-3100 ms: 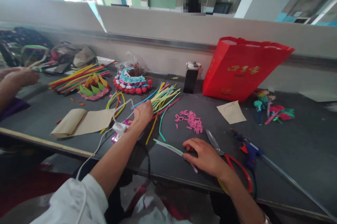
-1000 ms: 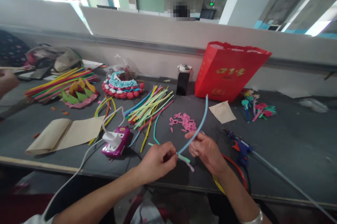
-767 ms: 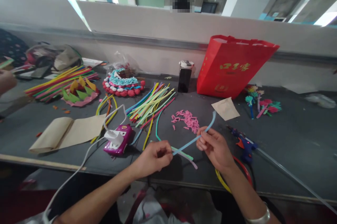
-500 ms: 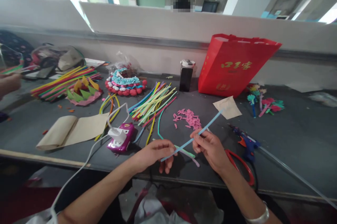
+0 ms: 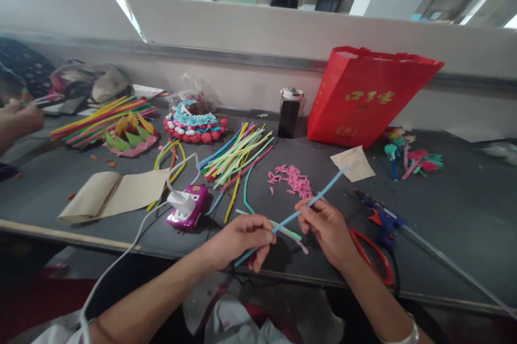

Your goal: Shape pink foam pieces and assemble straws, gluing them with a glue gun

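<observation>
A light blue pipe cleaner (image 5: 291,218) slants up to the right between my hands, above the front of the table. My left hand (image 5: 246,239) pinches it near its lower end, which pokes out below the fingers. My right hand (image 5: 321,223) grips it further up between thumb and fingers, and the upper end sticks out free. Under my hands lie a green pipe cleaner (image 5: 288,230) and a pale purple one (image 5: 301,245), partly hidden. Just beyond them is a heap of short pink pieces (image 5: 298,180).
A bundle of coloured pipe cleaners (image 5: 238,153) lies mid-table. To the left is a purple power adapter (image 5: 189,209) with a white cable. A glue gun (image 5: 382,220) and red-handled scissors (image 5: 371,258) lie right. Behind stand a bottle (image 5: 288,115) and a red bag (image 5: 363,102). Another person's hand (image 5: 20,120) shows far left.
The blue pipe cleaner has shifted down to the left, so more of it sticks out below my left hand and less beyond my right. The view has tilted slightly.
</observation>
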Action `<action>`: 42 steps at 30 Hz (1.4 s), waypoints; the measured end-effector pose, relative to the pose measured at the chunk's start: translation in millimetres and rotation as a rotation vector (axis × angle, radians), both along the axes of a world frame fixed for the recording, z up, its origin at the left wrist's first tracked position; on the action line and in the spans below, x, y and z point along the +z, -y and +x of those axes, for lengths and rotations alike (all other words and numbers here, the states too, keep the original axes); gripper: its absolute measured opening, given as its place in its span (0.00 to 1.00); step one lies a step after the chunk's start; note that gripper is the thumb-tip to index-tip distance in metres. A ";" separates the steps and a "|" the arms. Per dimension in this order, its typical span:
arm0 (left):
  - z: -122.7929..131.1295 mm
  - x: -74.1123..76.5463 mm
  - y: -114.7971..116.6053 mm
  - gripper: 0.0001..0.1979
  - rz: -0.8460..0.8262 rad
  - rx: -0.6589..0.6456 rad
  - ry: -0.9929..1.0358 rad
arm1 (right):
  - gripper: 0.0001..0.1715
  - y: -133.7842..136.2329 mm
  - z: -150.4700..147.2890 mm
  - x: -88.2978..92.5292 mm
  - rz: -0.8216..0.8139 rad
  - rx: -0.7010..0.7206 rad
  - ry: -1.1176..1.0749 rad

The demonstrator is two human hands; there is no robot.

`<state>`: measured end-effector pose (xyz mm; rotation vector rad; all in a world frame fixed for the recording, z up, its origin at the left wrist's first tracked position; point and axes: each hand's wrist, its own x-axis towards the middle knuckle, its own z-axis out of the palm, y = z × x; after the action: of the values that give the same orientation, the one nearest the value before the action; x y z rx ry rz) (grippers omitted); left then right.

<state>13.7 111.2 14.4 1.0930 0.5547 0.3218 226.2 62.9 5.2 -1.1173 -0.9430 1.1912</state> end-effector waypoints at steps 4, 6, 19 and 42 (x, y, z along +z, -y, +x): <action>2.2 -1.1 -7.9 0.12 0.118 0.168 -0.022 | 0.12 -3.1 2.4 -2.4 0.001 -0.013 -0.007; 4.1 -1.7 -11.2 0.12 0.217 0.245 -0.089 | 0.13 -3.4 1.0 -2.3 -0.019 0.005 0.052; -0.7 -11.1 -56.6 0.10 0.730 0.617 -0.414 | 0.14 -1.0 -6.7 -5.5 -0.091 0.139 0.476; -4.7 -33.2 -95.0 0.12 1.001 0.748 -0.623 | 0.07 4.5 14.3 11.5 0.085 0.333 1.127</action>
<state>9.0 206.2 -18.8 1.9446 1.4559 0.9927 240.5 58.5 16.8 -1.6202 -2.0676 0.6841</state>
